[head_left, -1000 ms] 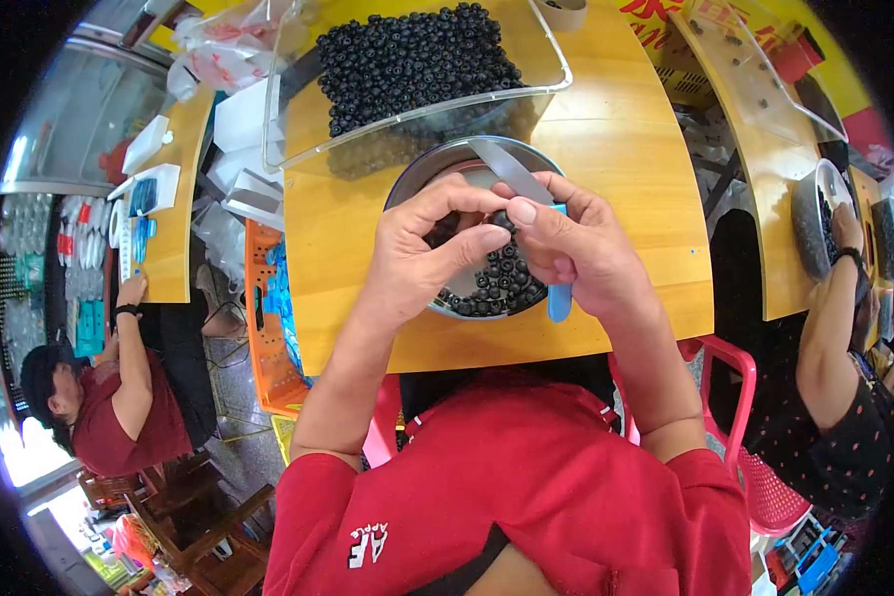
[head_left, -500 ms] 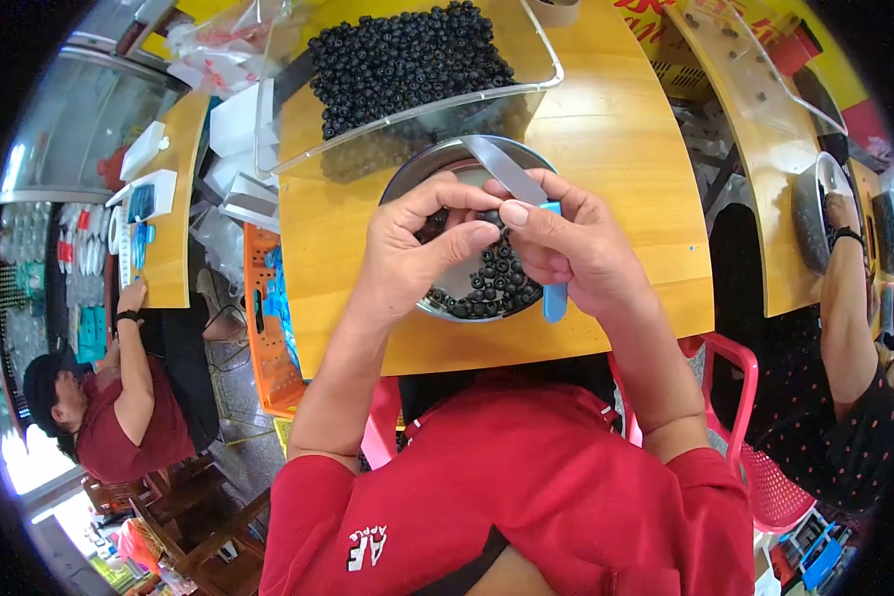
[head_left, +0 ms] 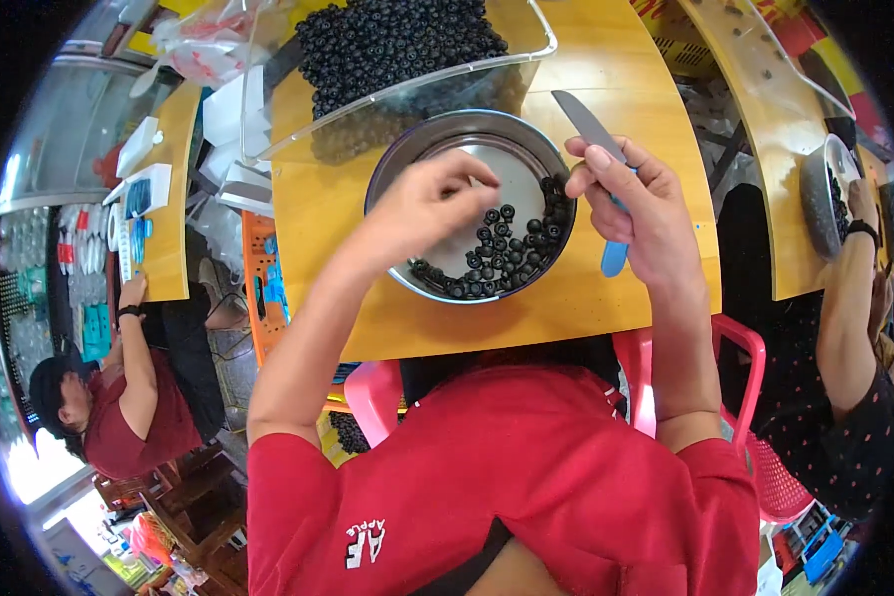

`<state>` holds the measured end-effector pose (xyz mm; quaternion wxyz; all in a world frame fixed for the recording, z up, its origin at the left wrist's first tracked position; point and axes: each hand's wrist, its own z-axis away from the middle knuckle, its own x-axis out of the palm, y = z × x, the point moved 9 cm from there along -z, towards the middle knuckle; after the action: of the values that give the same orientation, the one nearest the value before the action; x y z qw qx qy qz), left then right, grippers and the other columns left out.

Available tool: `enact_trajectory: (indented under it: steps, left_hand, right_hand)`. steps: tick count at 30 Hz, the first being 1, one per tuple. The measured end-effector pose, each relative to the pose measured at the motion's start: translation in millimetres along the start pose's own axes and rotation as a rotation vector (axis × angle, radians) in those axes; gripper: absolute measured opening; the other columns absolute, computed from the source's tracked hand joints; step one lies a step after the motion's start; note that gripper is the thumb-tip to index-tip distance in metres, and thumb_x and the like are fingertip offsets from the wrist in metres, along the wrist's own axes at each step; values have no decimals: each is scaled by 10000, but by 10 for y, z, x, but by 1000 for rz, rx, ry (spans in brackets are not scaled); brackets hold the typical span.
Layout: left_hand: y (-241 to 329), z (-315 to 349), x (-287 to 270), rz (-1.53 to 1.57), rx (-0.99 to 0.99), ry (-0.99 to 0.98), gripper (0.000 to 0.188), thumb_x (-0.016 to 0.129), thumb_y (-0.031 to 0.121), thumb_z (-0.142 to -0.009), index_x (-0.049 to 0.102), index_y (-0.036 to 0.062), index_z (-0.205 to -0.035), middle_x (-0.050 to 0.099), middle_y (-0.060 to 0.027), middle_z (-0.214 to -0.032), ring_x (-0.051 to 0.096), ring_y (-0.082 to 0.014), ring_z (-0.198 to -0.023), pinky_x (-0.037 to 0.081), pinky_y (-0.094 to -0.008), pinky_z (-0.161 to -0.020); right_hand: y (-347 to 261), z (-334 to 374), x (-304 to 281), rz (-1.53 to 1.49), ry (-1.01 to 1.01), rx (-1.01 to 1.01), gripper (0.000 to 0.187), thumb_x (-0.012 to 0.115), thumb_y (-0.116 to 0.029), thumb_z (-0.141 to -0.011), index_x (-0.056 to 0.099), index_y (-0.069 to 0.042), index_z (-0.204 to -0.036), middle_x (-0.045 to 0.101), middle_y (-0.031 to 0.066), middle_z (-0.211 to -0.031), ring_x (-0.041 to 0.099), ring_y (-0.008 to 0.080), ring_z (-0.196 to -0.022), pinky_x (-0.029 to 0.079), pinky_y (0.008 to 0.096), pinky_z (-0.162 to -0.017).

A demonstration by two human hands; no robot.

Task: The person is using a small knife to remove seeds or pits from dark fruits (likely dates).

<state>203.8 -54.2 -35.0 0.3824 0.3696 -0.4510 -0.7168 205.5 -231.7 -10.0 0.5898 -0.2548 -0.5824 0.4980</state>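
Note:
My left hand (head_left: 429, 211) hovers over the round metal bowl (head_left: 385, 159), slightly blurred, fingers bent. Its thumb and index finger stand a little apart, and no piece shows between them. In my right hand (head_left: 638, 204), just past the bowl's right rim, is a knife (head_left: 584, 117) with a blue handle, its blade angled up and left. Small round black pieces (head_left: 502, 260), some with a hole in the middle, lie along the bowl's near and right side. Beyond the bowl, a clear plastic bin (head_left: 447, 91) holds a heap of similar black pieces (head_left: 397, 45).
The yellow wooden table (head_left: 626, 89) ends close before my body. An orange crate (head_left: 264, 283) stands off its left edge. At the left another person (head_left: 134, 397) sits by a second table; a person's arm (head_left: 844, 308) at the right reaches into a bowl (head_left: 820, 214). A pink chair (head_left: 740, 348) is near my right side.
My hands have parted from each other above the bowl. The left moved slightly left; the right went right with the knife. The black piece between my fingertips is no longer visible there.

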Motion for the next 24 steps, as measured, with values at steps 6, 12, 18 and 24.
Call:
enact_trajectory:
  steps: [6, 12, 18, 24]
  left_hand:
    - [174, -177, 305, -859, 121, -120, 217, 654, 205, -817, 623, 54, -970, 657, -170, -830, 628, -370, -833, 475, -472, -717]
    - [248, -219, 295, -837, 220, -87, 196, 668, 189, -811, 627, 45, -937, 657, -145, -803, 644, -320, -792, 488, -424, -694]
    - [650, 20, 62, -239, 480, 80, 189, 714, 118, -779, 623, 13, -907, 641, -102, -779, 634, -210, -735, 491, -300, -651]
    - [970, 302, 40, -499, 650, 235, 209, 712, 39, -759, 627, 16, -949, 653, -86, -873, 614, -185, -683, 488, -292, -607]
  right_hand:
    - [5, 42, 49, 81, -8, -15, 257, 562, -193, -943, 608, 12, -1090, 635, 37, -770, 341, -7, -456, 255, 155, -409]
    - [29, 41, 34, 110, 18, -24, 275, 597, -207, -923, 611, 8, -1093, 637, 27, -767, 351, -3, -464, 267, 159, -422]
    - [37, 41, 173, 303, 11, -83, 345, 669, -242, -878, 614, 8, -1109, 641, -12, -800, 404, -11, -519, 292, 165, -448]
    - [96, -20, 315, 203, 15, -117, 350, 710, -226, -849, 615, 1, -1099, 555, -65, -680, 401, -6, -515, 278, 165, -446]
